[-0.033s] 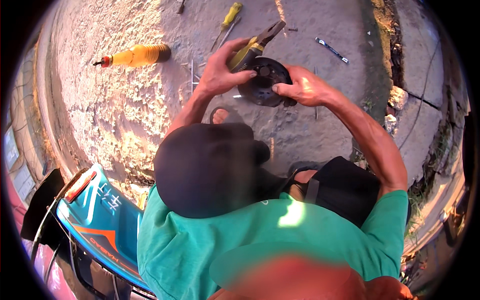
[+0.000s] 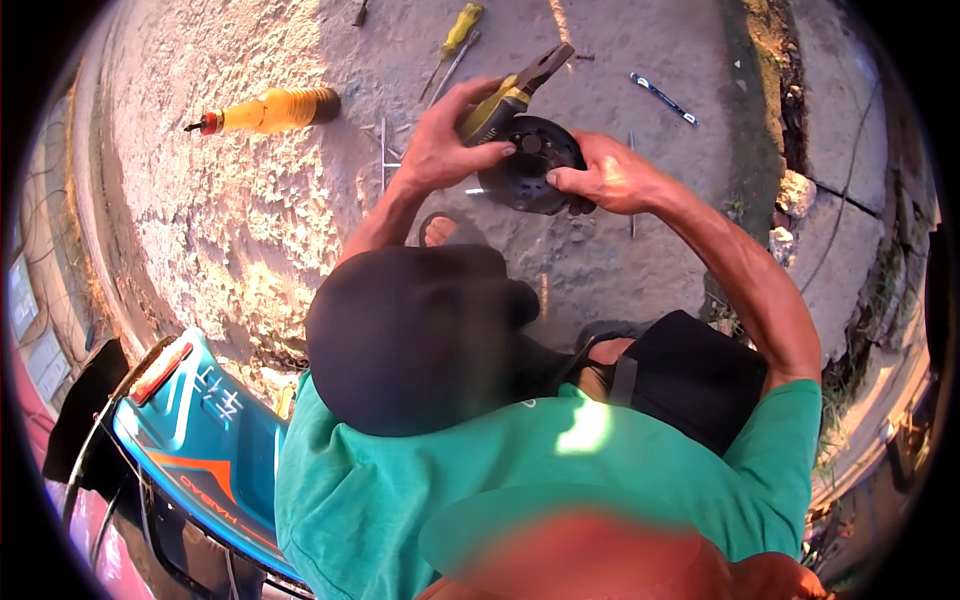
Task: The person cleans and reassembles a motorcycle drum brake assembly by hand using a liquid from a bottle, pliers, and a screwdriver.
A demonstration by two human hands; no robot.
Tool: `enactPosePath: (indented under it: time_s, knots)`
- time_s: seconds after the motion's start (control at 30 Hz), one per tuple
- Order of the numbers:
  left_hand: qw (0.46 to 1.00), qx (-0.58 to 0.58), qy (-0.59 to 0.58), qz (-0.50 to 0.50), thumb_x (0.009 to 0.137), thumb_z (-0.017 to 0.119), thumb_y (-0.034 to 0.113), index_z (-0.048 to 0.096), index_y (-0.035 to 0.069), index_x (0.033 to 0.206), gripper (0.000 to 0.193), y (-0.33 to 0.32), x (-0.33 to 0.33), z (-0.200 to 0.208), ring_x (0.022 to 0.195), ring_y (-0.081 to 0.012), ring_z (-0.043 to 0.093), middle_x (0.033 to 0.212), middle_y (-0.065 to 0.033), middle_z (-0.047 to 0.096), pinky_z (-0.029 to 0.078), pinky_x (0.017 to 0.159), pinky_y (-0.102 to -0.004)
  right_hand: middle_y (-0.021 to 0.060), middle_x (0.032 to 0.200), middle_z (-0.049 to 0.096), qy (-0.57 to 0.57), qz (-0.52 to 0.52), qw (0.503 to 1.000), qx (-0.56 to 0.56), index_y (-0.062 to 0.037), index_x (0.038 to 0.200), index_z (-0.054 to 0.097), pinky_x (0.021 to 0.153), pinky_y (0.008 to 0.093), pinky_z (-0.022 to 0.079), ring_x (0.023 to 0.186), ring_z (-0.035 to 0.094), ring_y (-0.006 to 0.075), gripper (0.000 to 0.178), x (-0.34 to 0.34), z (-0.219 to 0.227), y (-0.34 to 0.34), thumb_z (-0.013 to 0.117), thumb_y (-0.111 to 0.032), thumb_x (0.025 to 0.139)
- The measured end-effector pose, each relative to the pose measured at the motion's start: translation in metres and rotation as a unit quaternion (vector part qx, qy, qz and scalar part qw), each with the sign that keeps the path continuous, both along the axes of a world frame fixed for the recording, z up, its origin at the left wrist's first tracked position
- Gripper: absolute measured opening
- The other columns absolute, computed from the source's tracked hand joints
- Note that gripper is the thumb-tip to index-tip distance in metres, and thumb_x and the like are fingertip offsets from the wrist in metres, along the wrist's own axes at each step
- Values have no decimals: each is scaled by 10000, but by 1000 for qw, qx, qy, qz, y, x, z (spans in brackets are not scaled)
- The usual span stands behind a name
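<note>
Between my two hands is a dark, round, dish-shaped part (image 2: 532,182) with a raised hub and small holes. My left hand (image 2: 440,145) is closed round yellow-and-black pliers (image 2: 495,110), whose jaws point up and to the right. That hand's thumb also presses on the part's left side. On the opposite side, my right hand (image 2: 605,178) grips the rim, thumb on the inner face and fingers partly hidden behind it. The pliers lie against or just above the part's upper edge; I cannot tell whether they touch.
A bottle of orange-yellow liquid (image 2: 270,110) lies on the rough concrete at the left. Beyond my hands are a yellow-handled screwdriver (image 2: 461,28), a bolt (image 2: 585,57) and a pen-like stick (image 2: 662,98). A T-shaped metal tool (image 2: 384,160) is near my left wrist. A blue panel (image 2: 205,440) stands at lower left.
My hands, with the pliers and the round part, have shifted very slightly to the right. Both grips look the same.
</note>
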State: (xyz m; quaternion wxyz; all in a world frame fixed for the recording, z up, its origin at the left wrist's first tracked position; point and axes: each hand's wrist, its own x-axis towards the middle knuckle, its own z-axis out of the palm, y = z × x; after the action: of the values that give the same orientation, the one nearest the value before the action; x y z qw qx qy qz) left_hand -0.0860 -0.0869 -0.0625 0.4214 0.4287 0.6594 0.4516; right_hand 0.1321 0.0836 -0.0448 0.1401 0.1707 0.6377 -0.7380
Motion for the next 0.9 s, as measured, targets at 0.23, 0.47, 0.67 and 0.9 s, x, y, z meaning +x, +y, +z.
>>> enactPosePath:
  time_s: [0.23,0.47,0.67,0.9]
  knots:
    - [974,-70,205,58,825,830,145,473,10,1520,793,17,-3,-27,1228,-249,644,1356,-211,635,512,1044,-366,50,817,706,-118,-110,986,43,9,1075,739,635,336,520,676,636,138,372,7,-77,-4,611,-324,972]
    - [969,-100,-214,77,851,584,-2,366,-11,1585,766,-17,23,-24,1141,-247,671,1409,-153,590,560,873,-328,120,811,767,-244,-234,941,-35,81,964,754,537,329,546,579,712,181,446,3,-99,16,639,-349,952]
    - [939,-154,-297,79,1006,587,202,431,-15,1540,597,-2,56,-26,897,-155,640,1262,-138,701,506,738,-301,124,776,753,-267,-246,930,-55,66,950,749,473,323,479,541,684,180,442,4,-111,20,644,-363,957]
    - [957,-169,-232,40,1048,601,278,441,2,1513,565,14,55,-10,776,-107,591,1134,-84,713,487,680,-286,130,755,738,-252,-248,935,-22,77,974,742,437,334,439,494,648,183,463,7,-126,23,641,-375,962]
